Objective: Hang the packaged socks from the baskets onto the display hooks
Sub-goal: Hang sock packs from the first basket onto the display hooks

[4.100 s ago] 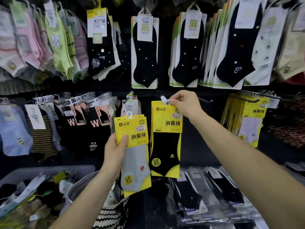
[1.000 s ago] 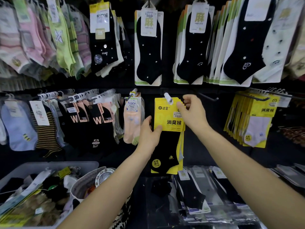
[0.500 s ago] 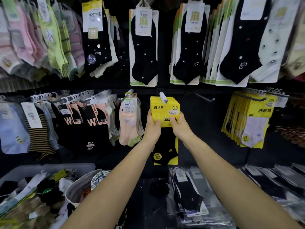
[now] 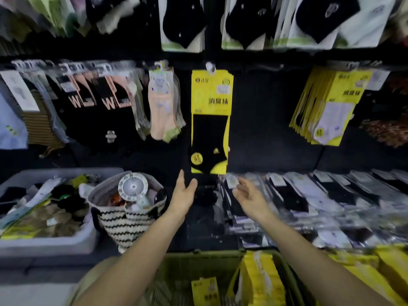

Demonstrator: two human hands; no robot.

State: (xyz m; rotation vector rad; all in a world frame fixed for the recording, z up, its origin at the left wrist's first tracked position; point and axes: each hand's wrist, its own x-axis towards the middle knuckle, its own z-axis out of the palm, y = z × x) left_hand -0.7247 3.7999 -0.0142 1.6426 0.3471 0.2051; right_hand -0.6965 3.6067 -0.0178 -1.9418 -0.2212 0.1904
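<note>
The black display wall (image 4: pixel 260 120) fills most of my view, with hooks at reaching height so each sock hangs flat with its card facing out. The green basket (image 4: pixel 181 255) sits low and right in front of me, near enough, I judge, to pull from without stepping. It holds more yellow packs (image 4: pixel 260 281) on edge, so there is plenty left to hang.

The packaged socks (image 4: pixel 209 107) I am working on hang straight ahead: a yellow card with a black sock, several stacked behind one another. They hang plumb from the white-tipped hook (image 4: pixel 210 66), which suggests they are seated properly.

My left hand (image 4: pixel 184 191) is just under the pack's lower corner, fingers straight and thumb apart, gripping nothing. Whether it touches the pack I cannot tell. My right hand (image 4: pixel 247 193) is beside it, loosely spread and empty, though blurred.

Around this, a second yellow bunch (image 4: pixel 326 111) hangs to the right and peach socks (image 4: pixel 162 111) to the left. A sloped shelf (image 4: pixel 320 195) below carries dark packs lying flat. On the left stand a grey tub (image 4: pixel 44 239) of mixed socks and a striped bag (image 4: pixel 125 219) holding a small white fan (image 4: pixel 132 189).
</note>
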